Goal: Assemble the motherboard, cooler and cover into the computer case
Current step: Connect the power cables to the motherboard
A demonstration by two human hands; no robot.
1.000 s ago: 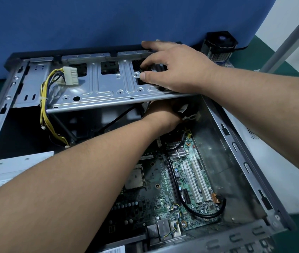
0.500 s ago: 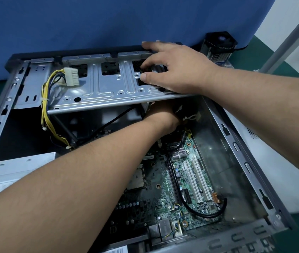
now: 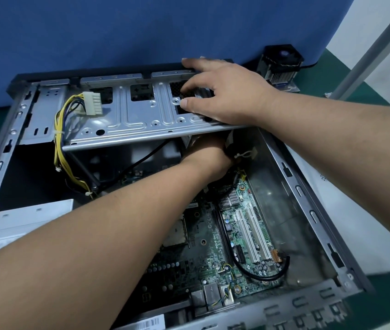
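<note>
The open grey computer case (image 3: 308, 201) lies flat with the green motherboard (image 3: 244, 234) on its floor. A hinged metal drive bracket (image 3: 136, 115) spans the far end, tilted up. My right hand (image 3: 227, 96) grips its right part, fingers curled into a cut-out. My left hand (image 3: 208, 158) reaches under that bracket above the board's far edge; its fingers are hidden. The black cooler (image 3: 280, 65) stands outside the case, behind its far right corner. The white cover (image 3: 355, 222) lies to the right of the case.
A white power connector (image 3: 92, 103) on yellow and black wires rests on the bracket's left part. A silver power supply (image 3: 32, 217) fills the case's near left. A black cable loops by the white slots. A blue partition stands behind the case.
</note>
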